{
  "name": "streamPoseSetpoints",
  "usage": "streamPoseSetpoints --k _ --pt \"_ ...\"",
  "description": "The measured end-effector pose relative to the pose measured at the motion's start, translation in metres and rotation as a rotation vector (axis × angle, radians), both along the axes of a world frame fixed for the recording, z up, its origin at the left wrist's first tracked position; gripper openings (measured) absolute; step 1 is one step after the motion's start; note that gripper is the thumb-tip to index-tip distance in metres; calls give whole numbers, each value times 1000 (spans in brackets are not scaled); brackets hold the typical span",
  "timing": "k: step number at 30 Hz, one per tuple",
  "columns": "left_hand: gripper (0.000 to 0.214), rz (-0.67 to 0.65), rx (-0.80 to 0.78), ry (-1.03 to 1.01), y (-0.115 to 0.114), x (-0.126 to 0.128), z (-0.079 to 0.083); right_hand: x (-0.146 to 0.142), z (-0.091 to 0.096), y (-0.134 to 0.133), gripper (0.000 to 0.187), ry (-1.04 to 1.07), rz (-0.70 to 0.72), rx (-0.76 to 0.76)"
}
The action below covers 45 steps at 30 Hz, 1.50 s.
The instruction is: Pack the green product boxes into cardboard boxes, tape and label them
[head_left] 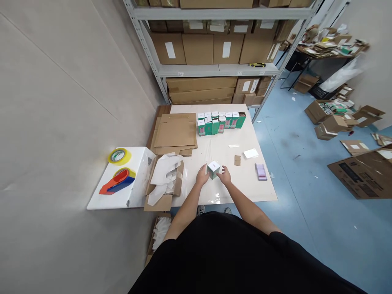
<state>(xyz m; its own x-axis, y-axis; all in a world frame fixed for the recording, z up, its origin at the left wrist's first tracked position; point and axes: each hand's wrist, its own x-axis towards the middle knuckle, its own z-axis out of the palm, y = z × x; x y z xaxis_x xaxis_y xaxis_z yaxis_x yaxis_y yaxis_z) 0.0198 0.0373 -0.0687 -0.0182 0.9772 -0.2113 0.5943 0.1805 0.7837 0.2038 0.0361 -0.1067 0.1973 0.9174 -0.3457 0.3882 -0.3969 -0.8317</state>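
Observation:
A small green box (213, 170) with a white, marked top is between my hands near the front of the table. My left hand (202, 176) grips its left side, with the fingers partly hidden behind it. On the opposite side, my right hand (225, 176) presses its thumb against the box, and its fingers are curved. Further back, several green boxes (211, 122) with white tops are grouped in rows. To the right lie a small brown cardboard piece (237, 160), a white card stack (250, 153) and a purple pack (261, 172).
Flattened cardboard (176, 130) covers the table's left side. In front of it, an open carton (162, 202) contains white paper. Yellow tape (119, 155) and an orange-and-blue tape dispenser (118, 182) rest on a white block (139, 179). A shelf (219, 71) with cartons stands behind.

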Motion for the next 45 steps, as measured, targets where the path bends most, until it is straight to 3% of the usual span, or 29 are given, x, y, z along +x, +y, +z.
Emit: streamPoseSetpoints --k 3,9,14,17,23,31,36,42,45 --pt "67 -110 -10 -41 13 4 6 -3 -1 -2 70 63 20 -28" --pt "67 -91 -105 57 8 12 5 3 3 9 72 222 116 2" --pt "60 -66 -47 226 0 10 5 2 6 19 58 165 191 33" --pt "50 -159 5 252 6 7 8 -6 4 17 48 73 162 -17" --pt "50 -315 -83 245 24 -4 15 -16 2 14 22 -49 139 -34" --pt "54 -448 -79 416 25 -7 22 -8 0 10 19 -3 156 -56" --pt "47 -499 -35 310 25 -4 21 1 -3 -3 26 78 179 -26" --pt "47 -528 23 132 35 -4 15 10 -6 -14 50 377 129 56" --pt "47 -519 26 138 36 -1 12 13 -7 -16 58 385 126 27"
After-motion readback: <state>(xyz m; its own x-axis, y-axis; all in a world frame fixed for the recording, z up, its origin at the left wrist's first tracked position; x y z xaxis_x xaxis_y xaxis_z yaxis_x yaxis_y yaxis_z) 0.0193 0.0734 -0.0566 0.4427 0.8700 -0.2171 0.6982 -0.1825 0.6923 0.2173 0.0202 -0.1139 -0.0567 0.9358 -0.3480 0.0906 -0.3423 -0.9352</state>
